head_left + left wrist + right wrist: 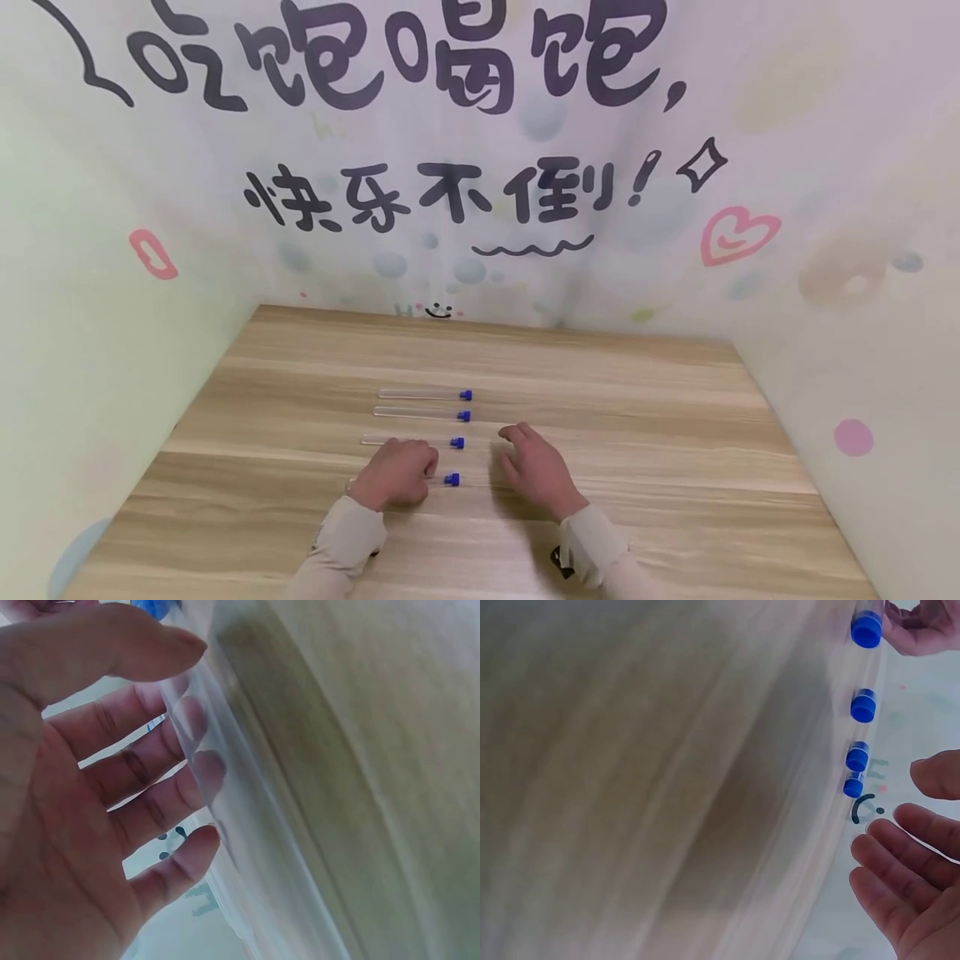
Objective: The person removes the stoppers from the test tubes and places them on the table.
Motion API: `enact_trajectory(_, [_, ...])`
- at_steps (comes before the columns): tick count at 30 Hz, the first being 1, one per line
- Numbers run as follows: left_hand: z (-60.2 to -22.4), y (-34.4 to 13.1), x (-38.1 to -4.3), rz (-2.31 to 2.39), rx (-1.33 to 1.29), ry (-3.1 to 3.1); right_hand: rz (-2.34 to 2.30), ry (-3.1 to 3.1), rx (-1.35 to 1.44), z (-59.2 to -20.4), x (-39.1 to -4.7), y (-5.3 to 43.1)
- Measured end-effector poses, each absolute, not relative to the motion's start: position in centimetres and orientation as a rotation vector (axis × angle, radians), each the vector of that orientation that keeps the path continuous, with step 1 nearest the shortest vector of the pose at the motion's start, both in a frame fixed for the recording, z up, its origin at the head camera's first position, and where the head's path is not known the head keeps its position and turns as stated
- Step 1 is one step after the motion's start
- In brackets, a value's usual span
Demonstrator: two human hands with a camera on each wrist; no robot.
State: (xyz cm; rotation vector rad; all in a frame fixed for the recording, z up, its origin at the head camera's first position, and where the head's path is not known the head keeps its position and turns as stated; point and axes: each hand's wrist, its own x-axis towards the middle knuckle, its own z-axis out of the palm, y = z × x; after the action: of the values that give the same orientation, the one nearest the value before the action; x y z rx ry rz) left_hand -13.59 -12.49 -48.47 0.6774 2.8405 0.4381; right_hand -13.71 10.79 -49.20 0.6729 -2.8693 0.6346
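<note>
My left hand [397, 473] is at the nearest clear test tube [262, 817], whose blue cap [452, 480] sticks out to the right. In the left wrist view its thumb lies over the tube by the cap, and its bent fingertips show through the clear wall from behind. My right hand [540, 467] hovers over the table, right of the caps, fingers relaxed and apart with nothing in them. Beyond the nearest tube lie three more test tubes, with a third-row cap [458, 442], a second-row cap [464, 416] and a farthest cap [466, 395].
The wood-grain table [675, 417] carries the tubes roughly parallel, caps pointing right. A printed wall covering [480, 275] with dark lettering rises behind the table's back edge, and pale walls stand at both sides.
</note>
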Motion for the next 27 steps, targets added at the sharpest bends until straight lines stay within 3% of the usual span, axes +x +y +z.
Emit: enact_trajectory(27, [-45.9, -10.7, -13.5, 0.411, 0.840, 2.995, 0.675, -2.832, 0.687, -47.8, -12.1, 11.1])
